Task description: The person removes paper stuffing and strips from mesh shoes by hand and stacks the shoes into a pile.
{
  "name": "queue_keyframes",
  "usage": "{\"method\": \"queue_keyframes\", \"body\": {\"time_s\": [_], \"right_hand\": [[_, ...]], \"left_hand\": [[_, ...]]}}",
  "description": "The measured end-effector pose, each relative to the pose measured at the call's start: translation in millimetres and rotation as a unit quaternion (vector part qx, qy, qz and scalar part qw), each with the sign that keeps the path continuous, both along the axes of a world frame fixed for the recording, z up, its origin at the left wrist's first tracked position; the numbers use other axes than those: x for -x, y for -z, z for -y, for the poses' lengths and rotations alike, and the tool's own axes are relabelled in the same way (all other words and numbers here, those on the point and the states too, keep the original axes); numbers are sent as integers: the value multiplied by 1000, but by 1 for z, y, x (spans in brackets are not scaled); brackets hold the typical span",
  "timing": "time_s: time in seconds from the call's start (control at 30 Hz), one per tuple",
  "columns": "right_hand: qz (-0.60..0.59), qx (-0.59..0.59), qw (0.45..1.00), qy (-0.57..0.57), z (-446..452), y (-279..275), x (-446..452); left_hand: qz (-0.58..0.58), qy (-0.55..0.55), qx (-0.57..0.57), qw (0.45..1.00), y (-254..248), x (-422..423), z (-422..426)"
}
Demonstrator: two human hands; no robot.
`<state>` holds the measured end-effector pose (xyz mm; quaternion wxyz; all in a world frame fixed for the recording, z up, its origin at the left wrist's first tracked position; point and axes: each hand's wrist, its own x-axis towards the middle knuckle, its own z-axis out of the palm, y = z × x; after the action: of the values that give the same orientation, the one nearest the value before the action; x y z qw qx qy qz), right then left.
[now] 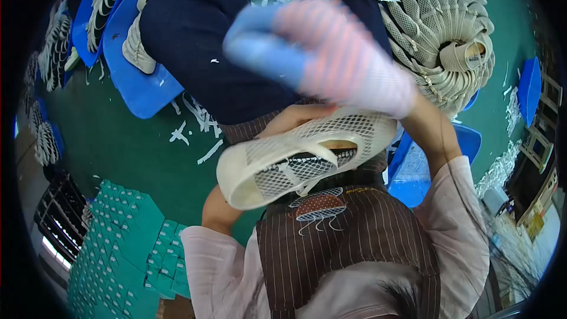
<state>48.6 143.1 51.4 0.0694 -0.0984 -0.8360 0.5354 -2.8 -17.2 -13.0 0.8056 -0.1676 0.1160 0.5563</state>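
The left hand (300,116), bare and partly hidden, grips a cream mesh shoe (269,156) from its far side, at the centre of the frame. Above it the right hand (331,53), in a striped glove with blue fingers, is blurred; whether it pinches anything, I cannot tell. Below the shoe is a striped brown apron (354,239); dark trousers (189,53) show above. Outward, white scraps (207,121) litter the green floor (133,147), more shoes (434,29) ring together at upper right, a blue bin (144,91) stands upper left, and green boxes (118,242) pile at lower left.
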Motion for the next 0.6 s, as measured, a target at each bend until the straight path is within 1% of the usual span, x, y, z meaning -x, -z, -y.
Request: {"method": "queue_keyframes", "body": {"time_s": [0.03,0.13,0.2,0.23,0.27,0.3,0.37,0.4,0.43,0.5,0.53,0.6], "right_hand": [[-34,45,995,80,-4,-7,-10],[-72,88,960,255,-2,-18,-51],[-48,32,961,271,11,-16,-67],[-52,-13,971,235,16,-8,-73],[2,-125,982,145,20,-7,-75],[-8,-202,972,118,27,-1,-73],[1,-332,940,79,39,9,-67],[18,-385,920,66,41,12,-66],[17,-386,920,65,43,15,-65],[22,-457,886,73,44,19,-60],[16,-457,886,70,46,21,-56],[-17,-418,897,144,53,24,-46]], "left_hand": [[12,12,-3,1000,-2,-1,2],[42,22,-5,999,-2,1,6],[43,-3,-9,999,3,6,4],[42,-20,-5,999,3,9,4],[37,-57,-6,998,3,14,5],[33,-92,-6,995,4,16,5],[30,-124,-9,992,6,16,3],[-10,-133,10,991,9,13,3],[-51,-142,29,988,11,8,2],[-135,-166,69,974,12,2,0],[-138,-172,68,973,8,0,-1],[-229,-204,105,946,-7,-8,-2]]}}
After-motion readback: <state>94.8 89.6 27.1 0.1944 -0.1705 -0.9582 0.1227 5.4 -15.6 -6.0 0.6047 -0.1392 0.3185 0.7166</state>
